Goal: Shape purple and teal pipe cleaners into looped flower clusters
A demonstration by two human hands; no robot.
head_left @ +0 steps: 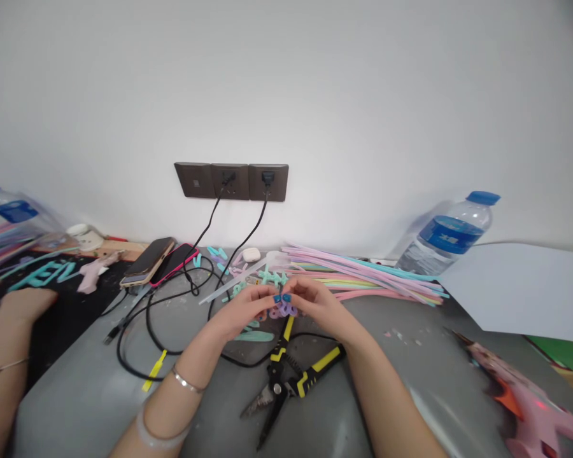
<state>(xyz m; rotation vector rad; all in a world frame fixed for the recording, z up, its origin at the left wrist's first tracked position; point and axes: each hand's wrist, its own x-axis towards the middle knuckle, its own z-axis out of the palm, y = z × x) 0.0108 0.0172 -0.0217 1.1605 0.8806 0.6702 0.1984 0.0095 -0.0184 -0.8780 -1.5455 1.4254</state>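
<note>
We bring our left hand (248,310) and right hand (318,302) together just beyond the pliers (277,388), thumbs side by side and fingers bent inward. A cluster of purple loops (286,310) shows right under our blue thumbnails, past the tip of the pliers' longer-looking handle; we cannot tell whether our fingertips pinch it or something hidden behind them. The pliers lie on the grey table (401,375) with handles spread and blades parted toward us, the other handle running up to our right wrist.

Beyond the pliers we see a pale green leaf shape (253,336) and, farther on, a mint fuzzy piece (273,275) and a white case (251,254). Beyond them and to the right lies a bundle of pastel fuzzy sticks (363,272), then a tilted-looking water bottle (451,234) and a white sheet of paper (530,292). Well to the right of the pliers is a pink glue gun (530,407).

Left of the pliers we find a yellow tag (155,369) on looping black cords. Farther left and beyond lie a pink-edged phone (174,263) and a dark phone (155,254); at the far left rests a co-worker's hand (31,304).
</note>
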